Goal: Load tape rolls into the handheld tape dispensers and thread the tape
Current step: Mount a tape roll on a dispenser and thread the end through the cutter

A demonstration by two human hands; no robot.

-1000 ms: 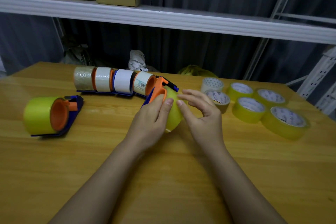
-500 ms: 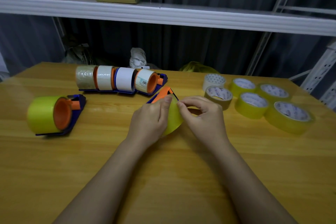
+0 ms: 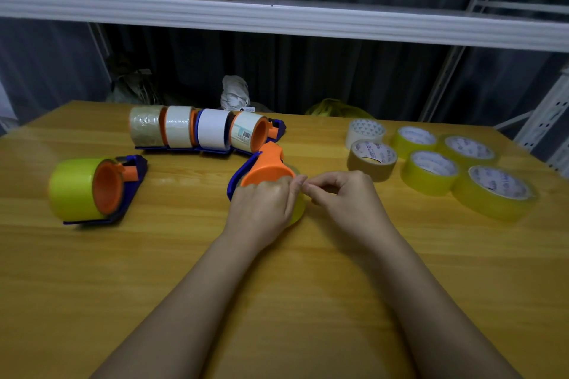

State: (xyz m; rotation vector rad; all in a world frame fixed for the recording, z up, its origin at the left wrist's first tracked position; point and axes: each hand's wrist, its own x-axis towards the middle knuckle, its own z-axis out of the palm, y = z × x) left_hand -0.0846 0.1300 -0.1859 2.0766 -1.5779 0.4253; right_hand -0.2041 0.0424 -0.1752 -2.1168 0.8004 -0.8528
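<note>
Tape roll [image 3: 297,209] sits on the dispenser [image 3: 264,168] mid-bench. My left hand [image 3: 261,209] holds it; right fingers [image 3: 311,191] pinch its edge. I should peel slowly, keeping it flat.

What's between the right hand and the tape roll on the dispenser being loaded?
Nothing visible. The right hand pinches at the edge of the yellow tape roll, beside the left hand, which grips the roll and dispenser.
</note>
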